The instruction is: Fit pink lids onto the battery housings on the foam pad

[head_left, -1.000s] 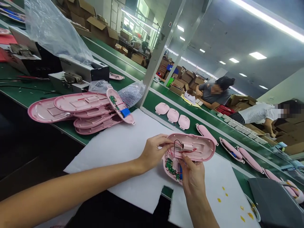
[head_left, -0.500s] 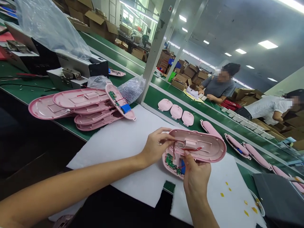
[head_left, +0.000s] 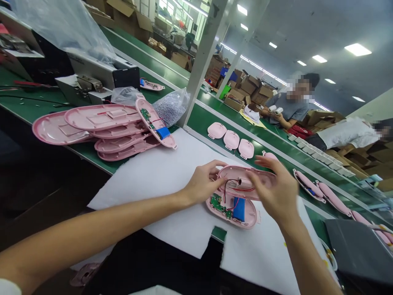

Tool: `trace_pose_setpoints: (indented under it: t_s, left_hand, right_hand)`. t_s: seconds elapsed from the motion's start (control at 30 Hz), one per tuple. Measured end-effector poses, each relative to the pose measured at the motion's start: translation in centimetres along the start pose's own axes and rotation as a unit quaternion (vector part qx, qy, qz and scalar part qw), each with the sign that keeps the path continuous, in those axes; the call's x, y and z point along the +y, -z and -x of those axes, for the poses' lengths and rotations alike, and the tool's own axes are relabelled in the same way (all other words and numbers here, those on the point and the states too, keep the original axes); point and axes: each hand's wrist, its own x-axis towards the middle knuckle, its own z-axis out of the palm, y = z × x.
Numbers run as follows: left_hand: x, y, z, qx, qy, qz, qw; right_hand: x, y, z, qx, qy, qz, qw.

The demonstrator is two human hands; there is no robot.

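Note:
My left hand (head_left: 206, 183) grips the left end of a pink plastic shell half (head_left: 235, 173), thumb on its inner side. My right hand (head_left: 278, 190) is at the shell's right part, thumb over the inside and fingers past the far rim, covering that end. Red and black wires (head_left: 226, 188) run inside the tilted shell. Below and partly behind it lies a matching pink shell half (head_left: 252, 219) with a green circuit board (head_left: 217, 203) and a blue battery pack (head_left: 238, 209). It rests on a white foam sheet (head_left: 159, 180).
Pink shell halves (head_left: 104, 119) are stacked at left, beside a bag of small parts (head_left: 172, 107). Three pink covers (head_left: 231, 140) and closed pink cases (head_left: 333, 198) line the green bench. A metal post (head_left: 199, 61) stands behind. A dark grey object (head_left: 360, 250) is at right. Two people work beyond.
My right hand has moved from the shell's lower edge up to its right part. More of the lower half and its blue battery now shows. My left hand stays at the left end.

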Motion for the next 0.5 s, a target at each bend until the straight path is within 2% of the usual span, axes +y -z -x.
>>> trace_pose_setpoints:
  t_s: [0.07,0.13,0.27,0.37,0.5]
  left_hand:
    - [0.0,-0.1,0.1,-0.001,-0.011,-0.007,1.000]
    - [0.0,-0.1,0.2,0.005,-0.013,-0.015,1.000]
    - [0.1,0.3,-0.1,-0.006,0.002,-0.026,1.000]
    - [0.5,0.6,-0.7,-0.042,0.020,-0.040,0.998]
    - [1.0,1.1,-1.0,-0.083,0.054,-0.061,0.993]
  right_hand:
    - [-0.7,-1.0,-1.6,-0.168,0.057,0.073,0.981]
    - [-1.3,-1.9,-2.5,-0.250,0.061,0.110,0.960]
    - [-1.1,-2.4,-2.5,-0.245,0.050,0.066,0.966]
    - [-0.4,-2.5,-2.3,-0.241,0.047,0.028,0.969]
    - [-0.7,-2.5,-2.6,-0.205,0.049,0.040,0.977]
